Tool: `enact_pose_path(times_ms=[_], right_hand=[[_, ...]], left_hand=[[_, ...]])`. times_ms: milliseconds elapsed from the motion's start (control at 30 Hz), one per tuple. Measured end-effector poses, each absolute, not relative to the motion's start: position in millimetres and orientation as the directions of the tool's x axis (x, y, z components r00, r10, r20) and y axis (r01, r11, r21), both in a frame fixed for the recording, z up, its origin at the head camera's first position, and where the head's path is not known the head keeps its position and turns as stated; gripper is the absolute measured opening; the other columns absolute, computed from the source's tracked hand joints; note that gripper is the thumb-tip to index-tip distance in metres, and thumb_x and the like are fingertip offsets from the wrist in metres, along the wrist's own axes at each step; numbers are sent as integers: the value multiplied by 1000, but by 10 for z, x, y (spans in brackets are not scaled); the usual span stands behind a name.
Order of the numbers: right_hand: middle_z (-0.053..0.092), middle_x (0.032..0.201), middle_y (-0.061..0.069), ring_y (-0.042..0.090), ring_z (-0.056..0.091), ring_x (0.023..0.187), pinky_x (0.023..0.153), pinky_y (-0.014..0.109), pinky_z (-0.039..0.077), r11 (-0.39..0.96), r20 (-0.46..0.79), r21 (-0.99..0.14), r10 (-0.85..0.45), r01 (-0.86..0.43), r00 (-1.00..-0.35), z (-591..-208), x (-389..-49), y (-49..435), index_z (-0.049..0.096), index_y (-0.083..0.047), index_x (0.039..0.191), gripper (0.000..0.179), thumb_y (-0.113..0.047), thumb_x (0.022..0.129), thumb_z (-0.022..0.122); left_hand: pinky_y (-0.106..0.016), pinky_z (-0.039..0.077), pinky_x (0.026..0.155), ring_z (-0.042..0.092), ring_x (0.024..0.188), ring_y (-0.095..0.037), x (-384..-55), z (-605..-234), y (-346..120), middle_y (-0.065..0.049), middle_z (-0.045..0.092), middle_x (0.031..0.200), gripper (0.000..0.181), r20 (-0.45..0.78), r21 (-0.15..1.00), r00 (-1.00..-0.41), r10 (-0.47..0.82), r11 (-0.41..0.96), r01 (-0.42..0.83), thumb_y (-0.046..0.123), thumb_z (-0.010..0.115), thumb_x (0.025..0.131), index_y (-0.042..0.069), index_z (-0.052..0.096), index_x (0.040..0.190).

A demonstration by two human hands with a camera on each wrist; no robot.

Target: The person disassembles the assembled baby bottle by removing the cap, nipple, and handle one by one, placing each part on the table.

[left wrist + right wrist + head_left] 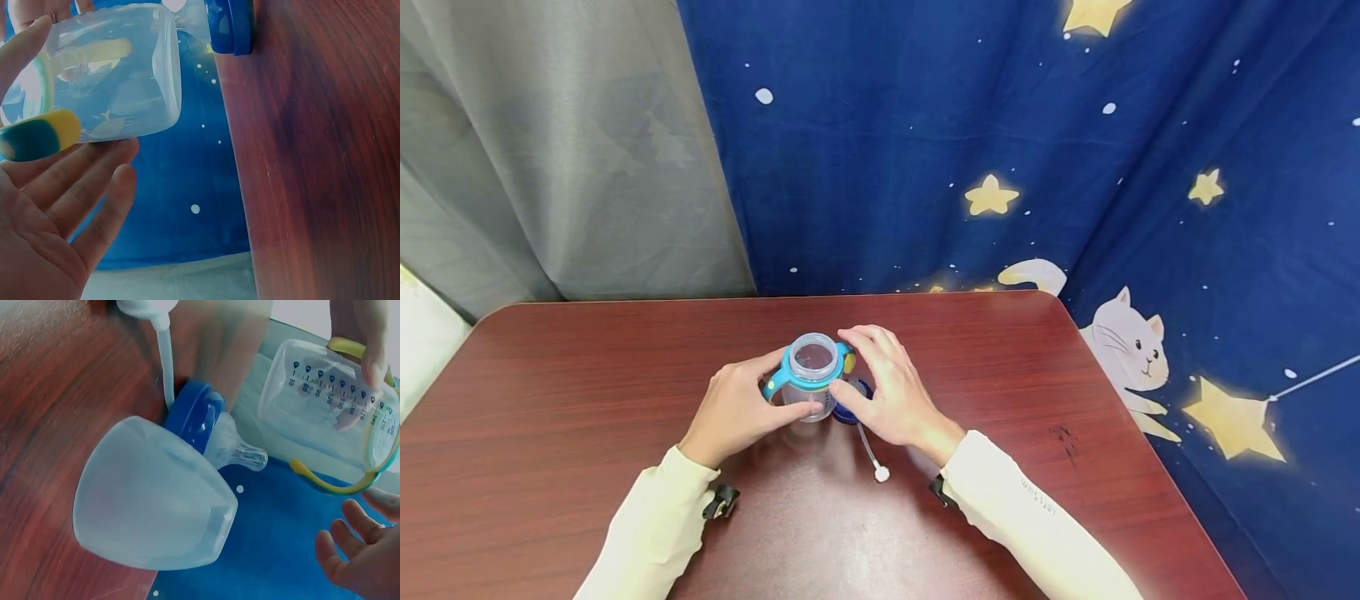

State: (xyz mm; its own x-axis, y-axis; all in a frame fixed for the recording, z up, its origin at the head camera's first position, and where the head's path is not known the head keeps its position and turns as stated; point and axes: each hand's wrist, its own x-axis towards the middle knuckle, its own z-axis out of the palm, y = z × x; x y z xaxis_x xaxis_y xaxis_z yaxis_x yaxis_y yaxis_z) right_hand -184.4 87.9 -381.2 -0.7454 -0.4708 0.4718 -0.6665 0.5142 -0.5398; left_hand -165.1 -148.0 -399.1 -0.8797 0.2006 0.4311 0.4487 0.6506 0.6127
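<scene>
"What are the left fingers doing?"
"The left hand (pixel 737 408) grips the clear bottle (pixel 294 406), thumb on one side, fingers on the other."
"And the right?"
"The right hand (pixel 891 392) has fingers apart, loosely bent, by a yellow-and-blue handle (pixel 331 485)."
"Where's the bottle?"
"Mouth up, raised over the table (pixel 587 417). Near it sit the blue collar (pixel 195 415) with teat (pixel 228 444), a white-ended straw (pixel 165 369) and a translucent cover (pixel 150 500)."

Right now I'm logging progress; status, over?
Left hand holding clear plastic blue-handled bottle, uncapped. Right hand at opposite handle, grip unclear. Round blue plastic lid close by.
</scene>
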Motion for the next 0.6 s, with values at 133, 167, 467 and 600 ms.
enact_pose_path(times_ms=[133,167,467,600], right_hand=[[51,135,-2,14,41,130,106,44,35,552,464,-516,-464,-656,-755,-3815,-1827,846,54,-14,140,64,-48,88,69],[51,135,-2,14,41,130,106,44,35,557,463,-514,-460,-652,-758,-3813,-1825,840,54,-14,139,66,-49,86,71],[53,130,-5,12,43,127,104,42,37,559,461,-517,-456,-648,-762,-3782,-1828,818,60,-16,132,68,-55,79,78],[53,128,-6,12,43,126,103,42,38,558,448,-524,-462,-644,-765,-3778,-1833,813,63,-18,128,65,-56,78,78]], left_hand=[[-31,49,64,63,77,-4,-1647,-4003,-1472,13,72,95,72,443,602,-871,214,649,466,58,87,66,19,69,125],[-31,49,64,63,77,-3,-1646,-4005,-1472,13,72,95,72,446,599,-869,217,648,470,57,87,66,19,69,125],[-31,51,67,63,80,-4,-1632,-3999,-1461,11,72,101,72,438,608,-868,235,634,478,55,87,69,18,68,128],[-31,50,67,63,79,-4,-1630,-3995,-1458,11,72,101,73,437,605,-868,236,636,478,54,87,69,18,67,129]])
